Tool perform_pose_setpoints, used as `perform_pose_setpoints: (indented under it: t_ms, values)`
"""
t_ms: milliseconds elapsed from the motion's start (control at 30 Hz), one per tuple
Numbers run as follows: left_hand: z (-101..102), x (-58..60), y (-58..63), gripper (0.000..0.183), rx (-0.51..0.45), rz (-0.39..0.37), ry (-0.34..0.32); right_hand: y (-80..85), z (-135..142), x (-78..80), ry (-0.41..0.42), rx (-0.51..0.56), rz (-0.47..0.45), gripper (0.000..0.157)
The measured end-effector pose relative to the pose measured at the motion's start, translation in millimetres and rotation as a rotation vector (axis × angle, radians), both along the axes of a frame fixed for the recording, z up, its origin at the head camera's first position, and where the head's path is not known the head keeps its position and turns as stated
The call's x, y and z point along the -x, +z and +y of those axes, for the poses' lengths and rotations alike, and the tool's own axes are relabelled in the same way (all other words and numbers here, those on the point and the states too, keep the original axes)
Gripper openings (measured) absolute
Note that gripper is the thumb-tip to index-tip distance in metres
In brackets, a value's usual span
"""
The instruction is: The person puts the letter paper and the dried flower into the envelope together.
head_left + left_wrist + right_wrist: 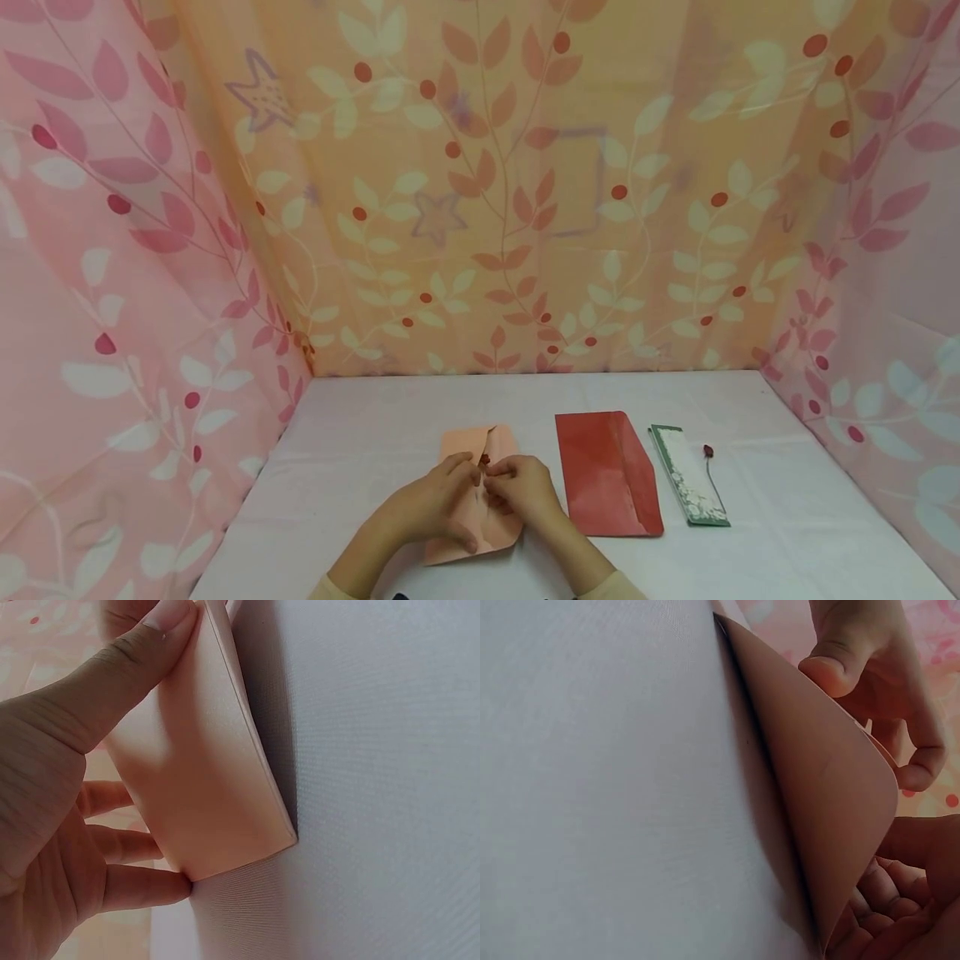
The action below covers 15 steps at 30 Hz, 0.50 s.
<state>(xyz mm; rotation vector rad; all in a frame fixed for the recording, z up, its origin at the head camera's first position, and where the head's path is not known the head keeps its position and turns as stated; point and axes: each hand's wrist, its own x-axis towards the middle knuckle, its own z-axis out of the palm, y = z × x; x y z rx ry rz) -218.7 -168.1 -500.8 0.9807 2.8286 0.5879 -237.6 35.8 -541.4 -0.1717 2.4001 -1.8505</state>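
Note:
A peach envelope (465, 442) stands partly raised above the white table; its flap (817, 757) fills the middle of the right wrist view. My left hand (435, 504) grips it from the left, the thumb (112, 682) lying along its face and the other fingers spread at its edge. A small dark red dried flower (484, 459) shows at the envelope's opening, between the hands. Just below the flower head, my right hand (525, 487) pinches with curled fingers, seemingly at the stem, which the fingers hide.
Right of the hands lies a red envelope (596, 475), flap to the right. Beyond it is a green-edged white card with a floral print (682, 467), with another dried flower (708, 451) on a thin stem across it. Patterned cloth walls (480, 208) enclose the white tabletop (360, 408).

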Motion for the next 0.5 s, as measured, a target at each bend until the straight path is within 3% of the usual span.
perform_pose_setpoints:
  t_ms: [200,500]
  values:
    - [-2,1.8,-1.7,0.082,0.001,0.001,0.000,-1.1,-8,2.6,0.011,0.009,0.024,0.017]
    - [-2,1.9,-1.3,0.085,0.005,0.015,-0.007,-6.4,-12,7.2,-0.004,-0.170,0.104,0.017]
